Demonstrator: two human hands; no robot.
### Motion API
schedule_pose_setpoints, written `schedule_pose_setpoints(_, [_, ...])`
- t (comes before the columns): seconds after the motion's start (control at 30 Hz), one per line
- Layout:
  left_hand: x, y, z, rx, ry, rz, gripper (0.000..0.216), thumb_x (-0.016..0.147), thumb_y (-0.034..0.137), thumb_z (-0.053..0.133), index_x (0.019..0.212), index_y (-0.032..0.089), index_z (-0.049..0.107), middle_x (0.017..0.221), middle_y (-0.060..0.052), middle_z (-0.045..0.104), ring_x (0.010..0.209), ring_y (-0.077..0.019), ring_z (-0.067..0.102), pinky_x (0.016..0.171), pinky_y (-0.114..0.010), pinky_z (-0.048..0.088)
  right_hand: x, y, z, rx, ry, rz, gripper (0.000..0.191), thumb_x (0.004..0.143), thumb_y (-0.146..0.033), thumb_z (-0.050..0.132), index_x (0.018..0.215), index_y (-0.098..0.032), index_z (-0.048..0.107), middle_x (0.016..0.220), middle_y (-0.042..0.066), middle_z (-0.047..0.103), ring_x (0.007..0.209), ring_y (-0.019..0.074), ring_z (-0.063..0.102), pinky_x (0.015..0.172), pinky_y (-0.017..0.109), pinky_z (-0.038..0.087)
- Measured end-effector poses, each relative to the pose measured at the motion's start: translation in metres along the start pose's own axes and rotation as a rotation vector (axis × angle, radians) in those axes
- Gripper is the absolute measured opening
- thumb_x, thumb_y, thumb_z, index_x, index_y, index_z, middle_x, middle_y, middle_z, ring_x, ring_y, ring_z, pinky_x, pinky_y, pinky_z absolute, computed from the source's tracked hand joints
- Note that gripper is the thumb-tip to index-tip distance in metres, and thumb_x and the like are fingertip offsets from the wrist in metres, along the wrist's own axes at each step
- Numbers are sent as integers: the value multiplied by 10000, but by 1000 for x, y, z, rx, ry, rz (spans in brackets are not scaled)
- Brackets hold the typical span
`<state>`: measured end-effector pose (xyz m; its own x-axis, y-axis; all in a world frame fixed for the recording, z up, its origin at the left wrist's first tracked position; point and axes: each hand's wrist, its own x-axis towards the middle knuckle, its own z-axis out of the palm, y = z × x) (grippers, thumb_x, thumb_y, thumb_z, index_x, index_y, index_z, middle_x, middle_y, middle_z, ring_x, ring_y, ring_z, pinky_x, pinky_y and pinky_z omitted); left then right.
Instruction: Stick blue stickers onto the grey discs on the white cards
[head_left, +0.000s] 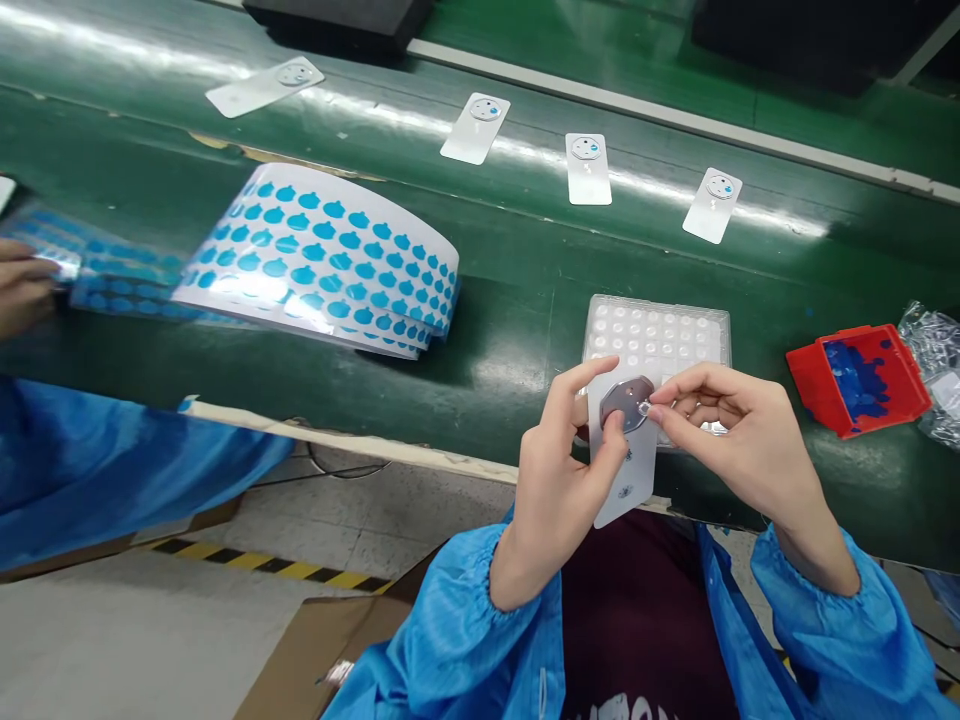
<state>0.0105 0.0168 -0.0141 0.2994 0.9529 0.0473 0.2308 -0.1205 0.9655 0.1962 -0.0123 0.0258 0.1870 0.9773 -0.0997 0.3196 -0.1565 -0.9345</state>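
My left hand (564,470) grips a white rectangular panel (626,485) by its edge, thumb on the face and fingers behind. A grey metallic round plate (627,402) sits near the panel's upper end. Thumb and forefinger of my right hand (731,430) pinch a small clear ring-like piece (643,408) against the right side of that plate. Just behind both hands lies a clear plastic tray (656,330) with rows of small round whitish pieces; my hands and the panel hide its lower part.
Several similar white panels (589,185) lie along the back of the green bench (510,270). A sheet roll with blue stickers (322,260) is left; beyond it, another person's hand (26,285). At right are a red bin (859,380) with blue pieces and a clear plastic bag (941,370).
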Motion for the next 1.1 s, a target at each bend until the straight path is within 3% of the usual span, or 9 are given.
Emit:
schedule_pose_setpoints(0.13, [-1, -4, 2, -12, 51, 85, 429, 1031, 181, 632, 1450, 271, 608, 711, 48, 568, 646, -165, 642, 659, -269, 590, 0, 1, 0, -14, 15, -3, 75, 903, -278, 810, 935, -211, 801, 921, 29, 804, 758, 144, 722, 679, 244, 633])
schedule_pose_setpoints(0.33, [-2, 2, 0, -21, 31, 46, 435, 1038, 160, 634, 1458, 275, 615, 708, 52, 556, 679, -167, 657, 687, -273, 606, -1, 1, 1, -4, 19, -2, 90, 903, -287, 810, 946, -209, 800, 925, 33, 808, 758, 152, 727, 677, 254, 636])
schedule_pose_setpoints(0.57, [-4, 7, 2, -123, 22, 39, 378, 1066, 183, 633, 1428, 290, 628, 914, 14, 755, 778, -157, 731, 752, -269, 620, -5, -1, 9, 33, 98, 20, 135, 888, -321, 827, 884, -202, 762, 878, 32, 779, 700, 138, 682, 619, 248, 593])
schedule_pose_setpoints(0.73, [-6, 7, 1, -241, -6, 27, 313, 1075, 249, 657, 1383, 307, 659, 1015, -14, 805, 914, -186, 795, 768, -259, 626, -6, 4, 6, 29, 87, 47, 248, 866, -349, 846, 838, -216, 638, 813, -20, 647, 628, 93, 530, 548, 221, 487])
schedule_pose_setpoints(0.83, [-4, 6, 2, -409, -18, -77, 302, 1061, 312, 691, 1360, 303, 650, 943, -6, 814, 797, -180, 789, 669, -245, 604, -4, 13, 6, 147, 61, 74, 385, 822, -409, 896, 863, -238, 553, 811, -46, 541, 685, 105, 518, 571, 216, 472])
schedule_pose_setpoints(0.93, [4, 7, 7, -609, -21, -272, 326, 1017, 392, 738, 1312, 280, 654, 907, -2, 805, 696, -171, 751, 615, -247, 579, -2, 25, 15, 265, 19, 85, 399, 908, -496, 817, 866, -244, 512, 776, -52, 510, 667, 112, 513, 552, 221, 439])
schedule_pose_setpoints(1.1, [31, 20, 17, -677, -102, -491, 426, 798, 381, 943, 1115, 210, 715, 972, -34, 795, 809, -194, 745, 692, -257, 573, 0, 38, 27, 79, 187, -160, 409, 1085, -452, 586, 767, -236, 446, 672, -69, 408, 562, 95, 390, 511, 232, 340])
